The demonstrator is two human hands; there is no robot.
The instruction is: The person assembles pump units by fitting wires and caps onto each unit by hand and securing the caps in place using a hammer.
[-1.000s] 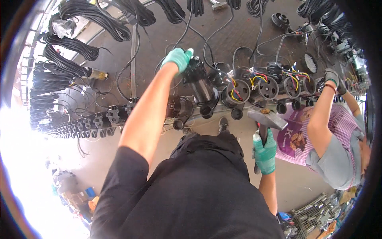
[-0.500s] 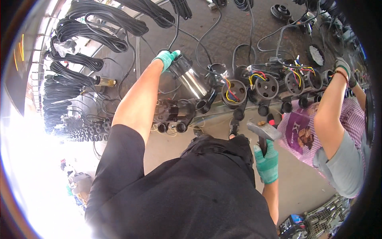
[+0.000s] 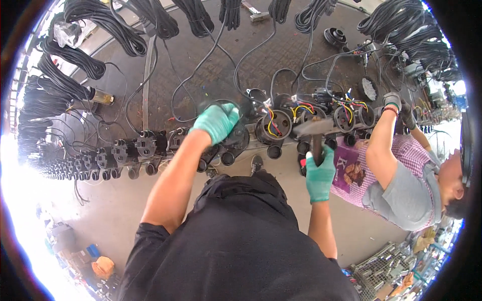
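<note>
My left hand (image 3: 217, 123), in a green glove, lies curled over the top of a dark round pump housing (image 3: 236, 141), and its fingers look wrapped at the rim. The hand covers much of that housing's top, and the area is slightly blurred. A gloved right hand (image 3: 321, 178) of mine grips the dark handle of a hammer (image 3: 315, 127), whose grey head is raised and smeared by motion. Just right of my left hand stands an open pump housing (image 3: 273, 126) with red, yellow and white wires sticking out.
More wired housings (image 3: 344, 116) continue rightward along the bench edge; black pump parts (image 3: 123, 149) line it leftward. Coiled black cables (image 3: 188, 15) hang over the far side. A co-worker's gloved hand (image 3: 391, 100) works at right. A metal basket (image 3: 376, 271) stands at lower right.
The shiny cylinder that my left hand held tilted now stands more upright, its steel side out of sight. My right hand has raised the hammer toward the bench. The view has shifted rightward.
</note>
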